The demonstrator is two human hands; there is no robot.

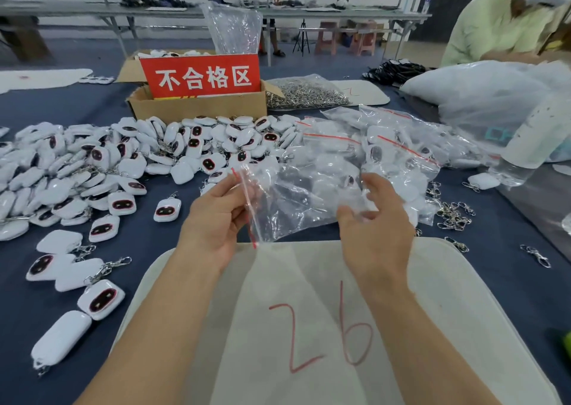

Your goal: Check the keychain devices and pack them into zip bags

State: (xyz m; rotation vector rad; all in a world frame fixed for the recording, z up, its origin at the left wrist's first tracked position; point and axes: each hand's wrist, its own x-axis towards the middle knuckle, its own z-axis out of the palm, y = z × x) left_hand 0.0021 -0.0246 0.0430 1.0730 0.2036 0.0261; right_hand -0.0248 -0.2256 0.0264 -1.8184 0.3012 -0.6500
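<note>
Centrally, a clear zip bag [293, 207] with a red seal strip hangs between the two hands, above the far edge of a white mat [448, 296] that bears "26" in red handwriting. The left hand [216, 219] pinches the bag's red-striped mouth between thumb and fingertips, palm turned inward. The right hand [377, 231] sits at the bag's other end with fingers loosely curled; whether it grips the plastic I cannot tell. Beyond and to the left lies a heap of white keychain devices [102, 163], many with their dark faces up. To the right lie filled zip bags [386, 145]. Behind the heap, a cardboard box [197, 106] holds a red sign [200, 75] reading "不合格区" in white.
</note>
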